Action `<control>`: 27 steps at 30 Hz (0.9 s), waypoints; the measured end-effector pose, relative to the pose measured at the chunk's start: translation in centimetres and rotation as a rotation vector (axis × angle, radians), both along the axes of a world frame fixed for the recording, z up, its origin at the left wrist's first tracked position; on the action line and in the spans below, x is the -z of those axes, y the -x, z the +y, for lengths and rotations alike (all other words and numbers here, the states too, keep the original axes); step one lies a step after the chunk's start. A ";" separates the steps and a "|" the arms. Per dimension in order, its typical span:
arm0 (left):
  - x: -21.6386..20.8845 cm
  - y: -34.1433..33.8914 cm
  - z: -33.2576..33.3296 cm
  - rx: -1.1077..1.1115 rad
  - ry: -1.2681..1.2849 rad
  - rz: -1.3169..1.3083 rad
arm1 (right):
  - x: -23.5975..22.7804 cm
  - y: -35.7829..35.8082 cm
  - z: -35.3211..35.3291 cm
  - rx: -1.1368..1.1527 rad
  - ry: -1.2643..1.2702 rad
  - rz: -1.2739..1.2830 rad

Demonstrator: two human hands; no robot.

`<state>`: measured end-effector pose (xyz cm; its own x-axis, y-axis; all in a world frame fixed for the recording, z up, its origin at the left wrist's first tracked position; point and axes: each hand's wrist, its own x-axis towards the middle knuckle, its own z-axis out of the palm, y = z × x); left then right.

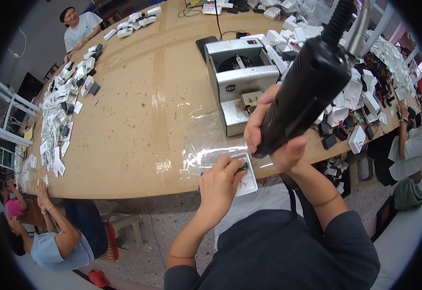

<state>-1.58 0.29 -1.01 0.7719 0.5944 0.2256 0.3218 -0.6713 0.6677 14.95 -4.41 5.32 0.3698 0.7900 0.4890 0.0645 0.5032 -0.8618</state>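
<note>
Brown tabletop [138, 106] fills the view beyond the fingers, with co-workers around its edges and a loose spread of white and black parts [58, 125] far left of them. Right hand [288, 153]: fingers wrapped around a black cylindrical power tool [312, 87], thumb side opposite, nose angled down toward the left fingers; grip sits low on the barrel, probably for control near the nose. Cable [336, 21] and metal hose [360, 29] rise from its top end above the fingers, likely keeping them clear of the work. Left hand [219, 186]: fingers bunched close together, tips at a green circuit board [243, 166] inside a white plastic housing [250, 186], which lies under and just right of those fingertips at the table edge; seems placed there to be near the body and steadied. Red wires [243, 183] just below the fingertips. Metal machine [249, 77] beyond both hands, parts heap [357, 140] to the right of the right fingers. Left thumb mostly hidden, so pinching or only pressing the board: cannot tell. Tool tip hard to make out, contact with housing unclear; board partly covered by fingers, hose cut off at top
</note>
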 end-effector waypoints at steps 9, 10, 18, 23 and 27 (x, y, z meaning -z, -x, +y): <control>0.0 -0.1 0.1 0.010 -0.053 0.023 | 2.8 1.4 -1.1 -0.074 0.037 0.069; -0.1 0.0 0.0 0.010 -0.053 0.024 | 2.8 1.4 -1.2 -0.074 0.037 0.069; -0.3 -0.1 0.1 0.029 -0.077 -0.006 | 3.1 1.3 -1.1 -0.036 0.025 0.079; -0.3 0.0 0.1 0.030 -0.078 0.012 | 3.9 1.5 -1.1 -0.042 0.012 0.086; 0.0 0.0 0.2 0.037 -0.064 0.029 | 4.2 1.5 -1.2 -0.059 0.021 0.084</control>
<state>-1.58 0.50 -1.00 0.7999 0.5503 0.2393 0.3146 -0.7241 0.6138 13.50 -5.60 1.07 0.3617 0.8212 0.4414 -0.0378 0.4859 -0.8732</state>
